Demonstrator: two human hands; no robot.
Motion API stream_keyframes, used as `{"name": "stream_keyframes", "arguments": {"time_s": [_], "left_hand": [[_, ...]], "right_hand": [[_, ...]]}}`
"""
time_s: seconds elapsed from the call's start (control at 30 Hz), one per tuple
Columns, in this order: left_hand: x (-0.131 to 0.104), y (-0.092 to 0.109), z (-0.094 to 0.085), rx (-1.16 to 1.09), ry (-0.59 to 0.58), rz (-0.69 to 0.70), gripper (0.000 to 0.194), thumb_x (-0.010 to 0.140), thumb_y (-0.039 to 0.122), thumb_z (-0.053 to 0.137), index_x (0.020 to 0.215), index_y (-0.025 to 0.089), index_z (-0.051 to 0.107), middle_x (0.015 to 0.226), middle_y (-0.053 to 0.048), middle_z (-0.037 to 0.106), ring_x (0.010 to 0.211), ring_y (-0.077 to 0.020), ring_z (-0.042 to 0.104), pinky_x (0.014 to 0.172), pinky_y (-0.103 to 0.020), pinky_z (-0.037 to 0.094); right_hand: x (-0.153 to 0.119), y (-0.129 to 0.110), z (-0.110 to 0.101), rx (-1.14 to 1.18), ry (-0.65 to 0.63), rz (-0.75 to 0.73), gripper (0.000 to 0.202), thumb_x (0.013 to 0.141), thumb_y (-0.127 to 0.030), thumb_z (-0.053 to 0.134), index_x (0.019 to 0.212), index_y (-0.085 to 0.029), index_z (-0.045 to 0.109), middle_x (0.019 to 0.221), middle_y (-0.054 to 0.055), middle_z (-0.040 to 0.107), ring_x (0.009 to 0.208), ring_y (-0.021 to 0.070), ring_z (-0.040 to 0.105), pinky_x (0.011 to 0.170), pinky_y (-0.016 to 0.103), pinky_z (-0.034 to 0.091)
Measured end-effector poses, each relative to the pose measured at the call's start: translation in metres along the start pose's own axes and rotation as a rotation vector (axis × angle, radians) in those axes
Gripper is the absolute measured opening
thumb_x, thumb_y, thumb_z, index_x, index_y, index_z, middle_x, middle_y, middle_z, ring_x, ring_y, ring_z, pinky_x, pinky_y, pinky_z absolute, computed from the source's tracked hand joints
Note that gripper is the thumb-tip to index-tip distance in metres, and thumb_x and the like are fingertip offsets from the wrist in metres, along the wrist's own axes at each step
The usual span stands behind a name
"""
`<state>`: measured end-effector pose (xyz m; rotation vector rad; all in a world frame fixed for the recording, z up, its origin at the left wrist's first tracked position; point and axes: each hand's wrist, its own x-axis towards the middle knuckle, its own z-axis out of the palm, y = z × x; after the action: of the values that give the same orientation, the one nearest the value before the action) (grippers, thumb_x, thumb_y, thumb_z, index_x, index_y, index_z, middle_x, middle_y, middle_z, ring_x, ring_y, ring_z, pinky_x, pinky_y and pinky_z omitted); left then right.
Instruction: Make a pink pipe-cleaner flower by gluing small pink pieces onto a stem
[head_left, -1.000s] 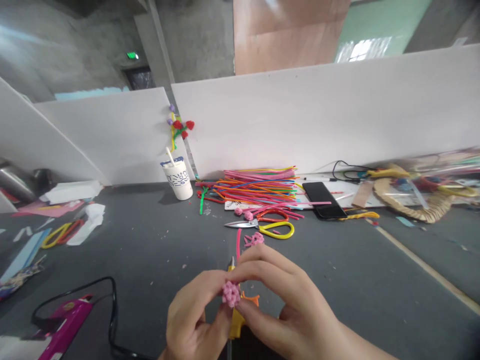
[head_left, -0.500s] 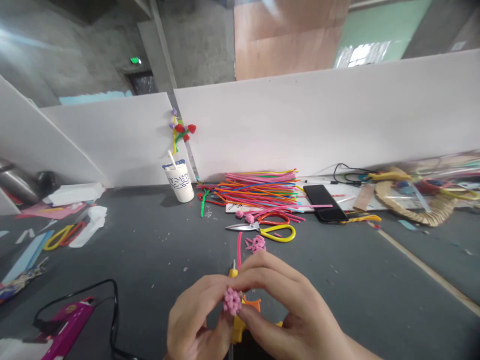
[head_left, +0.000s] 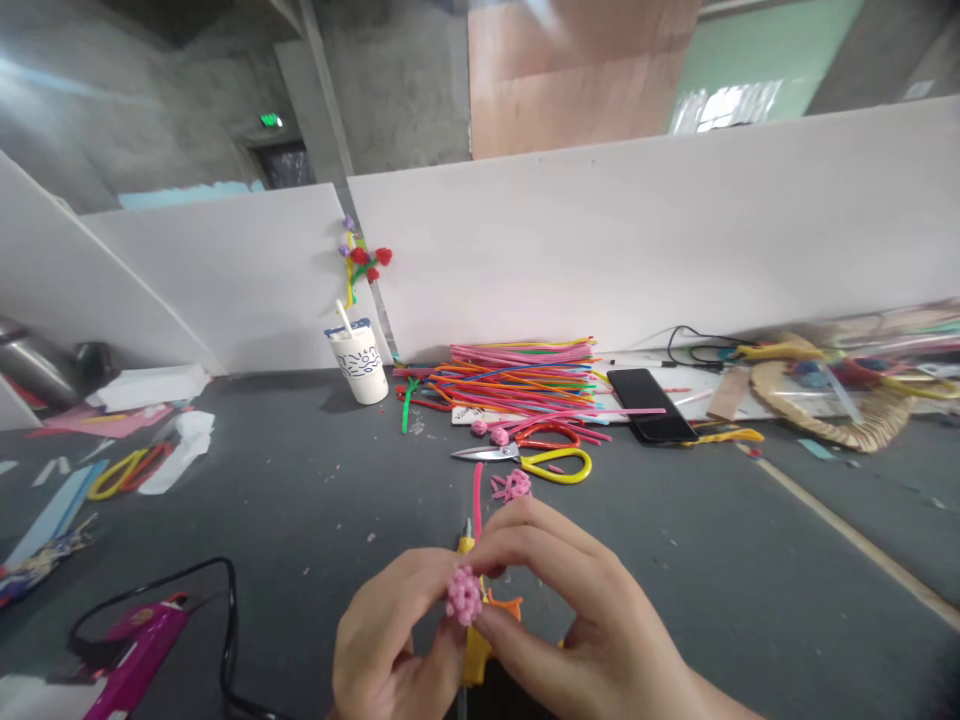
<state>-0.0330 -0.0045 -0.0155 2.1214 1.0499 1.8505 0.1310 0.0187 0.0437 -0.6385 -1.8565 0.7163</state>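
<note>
A small pink pipe-cleaner flower (head_left: 464, 596) is pinched between the fingertips of both hands, its round, looped face turned up toward me. My left hand (head_left: 397, 635) grips it from the left with thumb and forefinger. From the right, my right hand (head_left: 577, 605) closes thumb and fingers on its other edge. Below and behind the hands lies a yellow glue gun (head_left: 475, 655) with an orange trigger, partly hidden, its nozzle pointing away. Just beyond the fingers are a pink pipe-cleaner piece (head_left: 478, 497) and a cluster of short pink pieces (head_left: 514, 486).
Scissors (head_left: 536, 457) with yellow and red handles lie ahead, before a pile of colored pipe cleaners (head_left: 517, 378). A black phone (head_left: 651, 406) is right of the pile; a white cup with a straw (head_left: 360, 365) stands left. At lower left are a magenta device (head_left: 142, 655) and black cable (head_left: 231, 630).
Both hands keep their pinch on the pink flower. It has risen very slightly and its face has tilted a little; the right fingers have shifted a touch. The table items look unchanged.
</note>
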Motion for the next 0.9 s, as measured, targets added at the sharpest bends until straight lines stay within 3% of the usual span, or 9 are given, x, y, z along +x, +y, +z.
{"name": "stream_keyframes", "arguments": {"time_s": [0.2,0.3,0.37,0.43,0.57,0.77,0.9], "left_hand": [[-0.003,0.0,0.0,-0.035,0.011,-0.026,0.028,0.077,0.011,0.066,0.102,0.022,0.072,0.086,-0.008,0.079,0.07,-0.0238,0.073,0.055,-0.027,0.059],[-0.001,0.006,0.005,-0.083,0.073,-0.116,0.021,0.077,0.015,0.069,0.096,0.023,0.075,0.081,-0.005,0.078,0.067,-0.0208,0.073,0.055,-0.024,0.057],[0.005,0.013,0.01,-0.174,0.122,-0.314,0.01,0.081,0.019,0.068,0.086,0.024,0.075,0.075,-0.002,0.076,0.061,-0.0159,0.07,0.059,-0.022,0.057],[0.011,0.02,0.014,-0.276,0.13,-0.547,0.005,0.081,0.027,0.071,0.078,0.023,0.074,0.069,0.0,0.073,0.055,-0.014,0.067,0.052,-0.02,0.055],[0.017,0.026,0.015,-0.422,0.059,-0.84,0.016,0.077,0.036,0.074,0.078,0.021,0.073,0.057,0.002,0.066,0.045,-0.0123,0.061,0.046,-0.02,0.053],[0.018,0.026,0.015,-0.522,0.045,-0.943,0.017,0.076,0.035,0.076,0.079,0.019,0.074,0.057,0.002,0.067,0.044,-0.01,0.06,0.045,-0.018,0.051],[0.02,0.027,0.016,-0.551,0.037,-0.968,0.017,0.075,0.034,0.076,0.079,0.018,0.074,0.055,0.003,0.066,0.044,-0.0087,0.058,0.044,-0.016,0.05]], "right_hand": [[0.0,0.001,0.0,-0.009,-0.021,0.017,0.02,0.075,-0.003,0.059,0.085,-0.019,0.067,0.08,0.004,0.068,0.071,0.0137,0.064,0.065,0.022,0.054],[0.0,0.001,-0.001,-0.03,-0.002,-0.002,0.021,0.074,-0.003,0.059,0.086,-0.019,0.065,0.079,0.003,0.066,0.071,0.0131,0.063,0.065,0.021,0.054],[0.0,0.002,-0.003,-0.076,0.045,-0.036,0.021,0.076,-0.004,0.06,0.09,-0.019,0.064,0.082,0.003,0.065,0.074,0.0133,0.063,0.068,0.021,0.054],[-0.001,0.004,-0.005,-0.135,0.047,-0.099,0.02,0.08,-0.006,0.06,0.094,-0.019,0.063,0.087,0.005,0.064,0.078,0.0143,0.062,0.07,0.022,0.054],[-0.004,0.009,-0.007,-0.271,-0.024,-0.202,0.02,0.085,-0.006,0.057,0.099,-0.017,0.064,0.09,0.008,0.063,0.078,0.0168,0.059,0.068,0.027,0.052],[-0.005,0.015,-0.005,-0.525,-0.012,-0.307,0.011,0.088,-0.008,0.055,0.089,-0.014,0.064,0.08,0.008,0.066,0.069,0.0184,0.055,0.063,0.032,0.046],[-0.008,0.017,-0.006,-0.634,-0.026,-0.348,0.014,0.09,-0.01,0.054,0.097,-0.014,0.064,0.082,0.008,0.066,0.07,0.0191,0.055,0.064,0.033,0.044]]}}
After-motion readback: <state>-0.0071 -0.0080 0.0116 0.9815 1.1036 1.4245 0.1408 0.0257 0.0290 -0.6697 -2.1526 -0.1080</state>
